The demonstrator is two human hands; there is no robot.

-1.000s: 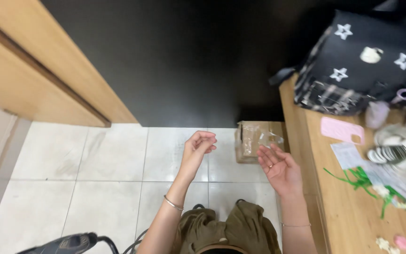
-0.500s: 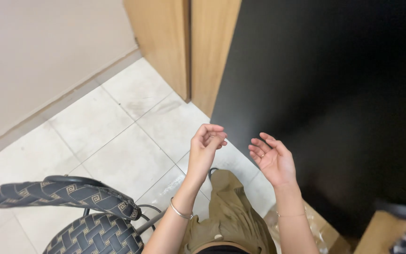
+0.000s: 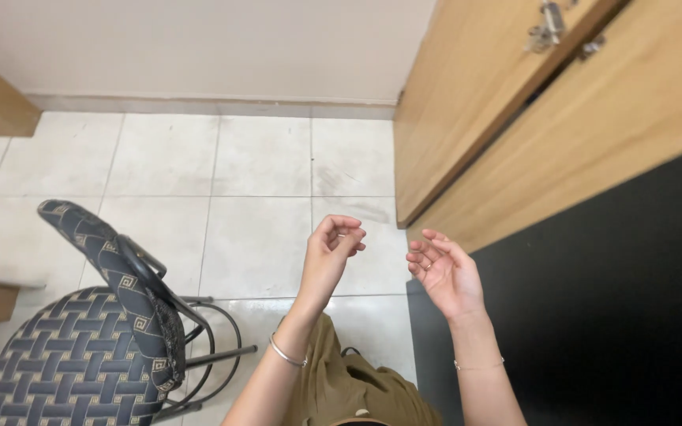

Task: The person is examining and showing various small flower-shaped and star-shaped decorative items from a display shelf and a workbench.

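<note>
Head view is now swung from the black panel (image 3: 593,315) toward the chair (image 3: 80,339), both hands raised empty: left hand (image 3: 331,251) fingers pinched on nothing, right hand (image 3: 445,272) fingers loosely spread.

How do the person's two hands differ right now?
The left hand has its fingers curled in, tips pinched together; the right hand is open, palm up, fingers loosely bent. The left wrist wears a solid silver bangle; the right wrist a thin chain bracelet. Both are raised over the tiled floor, holding nothing visible.
</note>
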